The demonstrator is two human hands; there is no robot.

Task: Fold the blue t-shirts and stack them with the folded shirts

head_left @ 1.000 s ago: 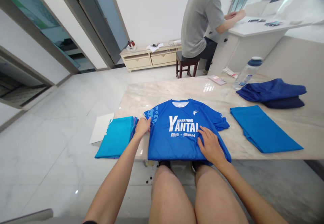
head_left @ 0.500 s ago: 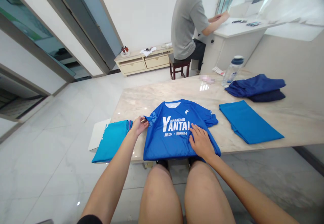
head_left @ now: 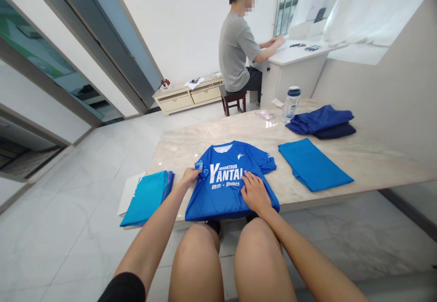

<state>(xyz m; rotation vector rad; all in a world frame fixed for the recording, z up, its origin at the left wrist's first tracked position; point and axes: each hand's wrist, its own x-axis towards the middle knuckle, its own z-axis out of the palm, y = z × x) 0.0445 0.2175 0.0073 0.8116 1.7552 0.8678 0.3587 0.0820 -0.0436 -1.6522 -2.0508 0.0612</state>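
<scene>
Walls: white painted walls [head_left: 191, 24] stand well beyond the left hand [head_left: 190, 176] and the right hand [head_left: 255, 193]
Left side: teal-tinted glass panels [head_left: 37, 47] in grey frames, well left of the left hand
Floor: glossy pale marble-look tiles [head_left: 68, 233], running left of and beyond the hands
Table: veined pale marble tabletop [head_left: 368, 165], directly before both hands
Cabinet: low cream two-drawer cabinet [head_left: 187, 97] against the far wall, beyond the left hand
Desk: white desk [head_left: 297, 63] in the far corner, beyond the right hand; dark wooden stool [head_left: 234, 104] beside it
Windows: barred window [head_left: 286, 8] above the desk; white curtain [head_left: 372, 6] to its right
Light: bright daylight at the window; soft sheen on the floor
</scene>
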